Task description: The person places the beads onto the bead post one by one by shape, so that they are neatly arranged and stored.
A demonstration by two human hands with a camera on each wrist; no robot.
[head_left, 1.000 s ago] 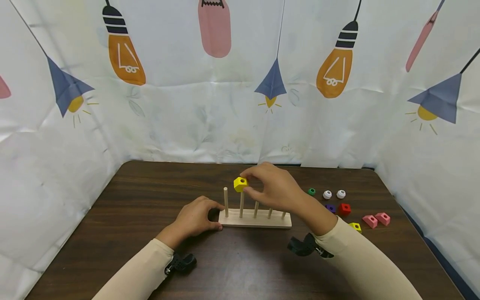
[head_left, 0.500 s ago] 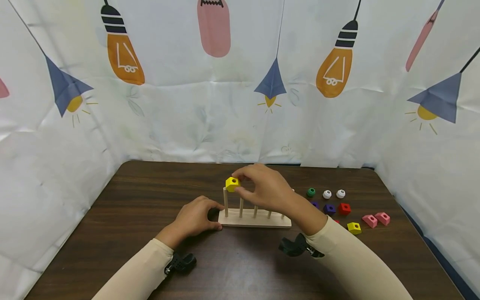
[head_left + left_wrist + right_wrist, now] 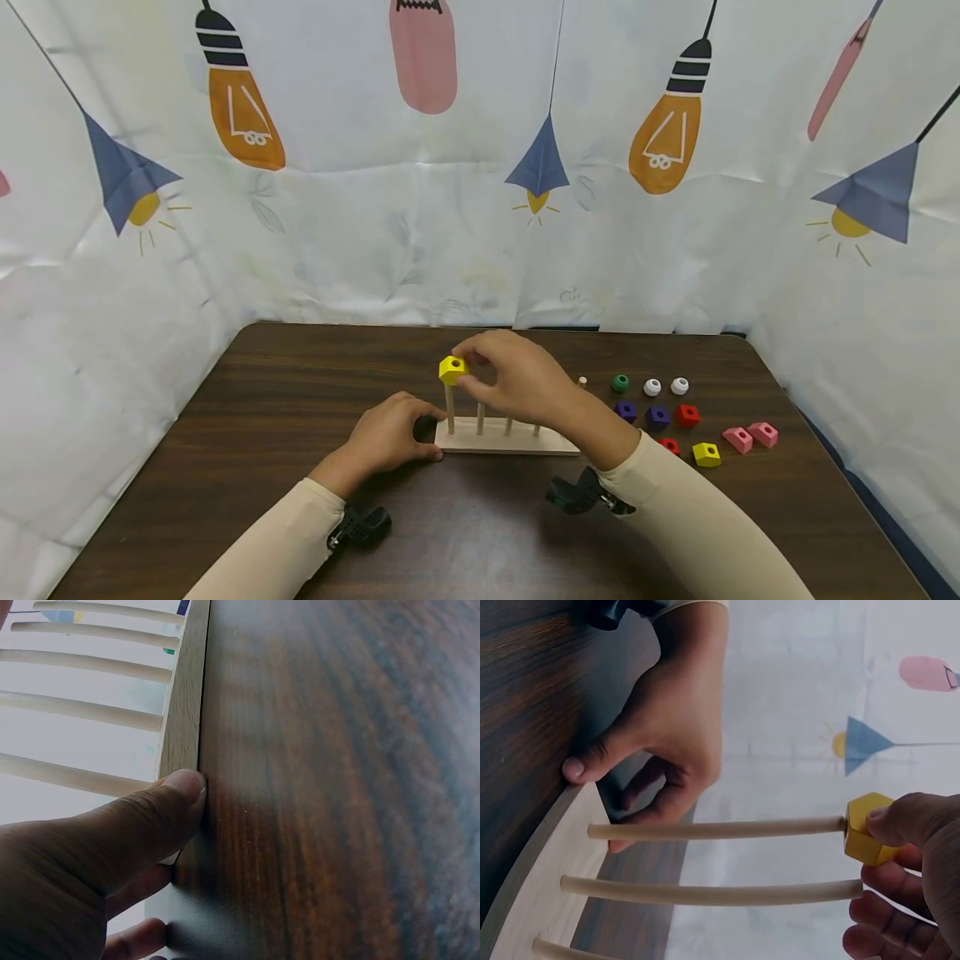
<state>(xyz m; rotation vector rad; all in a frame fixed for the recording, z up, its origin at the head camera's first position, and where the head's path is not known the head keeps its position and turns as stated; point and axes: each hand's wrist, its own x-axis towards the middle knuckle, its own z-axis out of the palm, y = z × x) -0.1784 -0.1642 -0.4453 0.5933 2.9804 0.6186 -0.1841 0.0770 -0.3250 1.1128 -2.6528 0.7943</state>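
Note:
A yellow bead-like wooden block (image 3: 452, 370) with a hole sits at the top of the leftmost peg (image 3: 450, 410) of a pale wooden peg board (image 3: 517, 445). My right hand (image 3: 517, 377) pinches this block between thumb and fingers. In the right wrist view, the peg's tip meets the hole of the yellow block (image 3: 860, 838); how far it has entered is hidden. My left hand (image 3: 384, 437) holds the board's left end, and in the left wrist view the thumb (image 3: 176, 796) presses the front edge of the base. No blocks show on the visible pegs.
Right of the board lie a green bead (image 3: 620, 383), two white beads (image 3: 652, 387), purple blocks (image 3: 657, 417), red blocks (image 3: 687, 416), another yellow block (image 3: 707, 454) and two pink blocks (image 3: 762, 434). A printed curtain (image 3: 337, 250) hangs behind the dark table (image 3: 300, 375).
My right hand has carried the yellow block left, from above the second peg to the top of the leftmost one. The left hand has stayed on the board.

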